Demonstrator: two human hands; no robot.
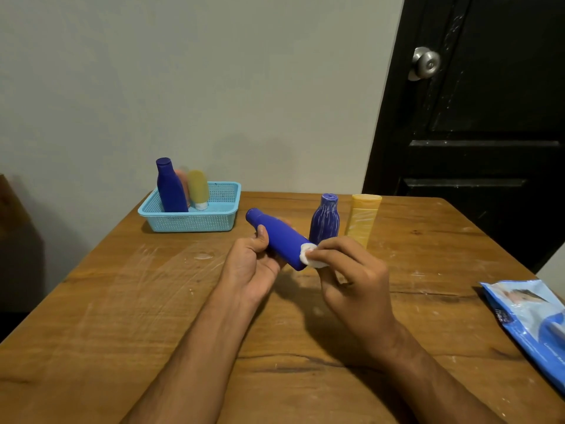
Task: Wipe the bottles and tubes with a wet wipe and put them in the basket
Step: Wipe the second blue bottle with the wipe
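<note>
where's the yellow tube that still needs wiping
The yellow tube stands upright on the table, right of centre, beside the ribbed blue bottle.

Scratched, worn wooden table [153, 301], perforated light-blue plastic basket [195, 223] near its far left edge, smooth matt blue plastic bottle [281, 240], soft white wipe [310, 255], glossy plastic packet [529, 319], shiny metal doorknob [426, 62]

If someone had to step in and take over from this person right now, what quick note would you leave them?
Left hand grips the blue bottle, held tilted above the table.
Right hand pinches the white wipe against the bottle's base.
Done: a blue bottle, a pink tube and a yellow tube stand in the basket.
Left: finish this bottle and basket it, then the ribbed blue bottle and the yellow tube standing on the table.
</note>
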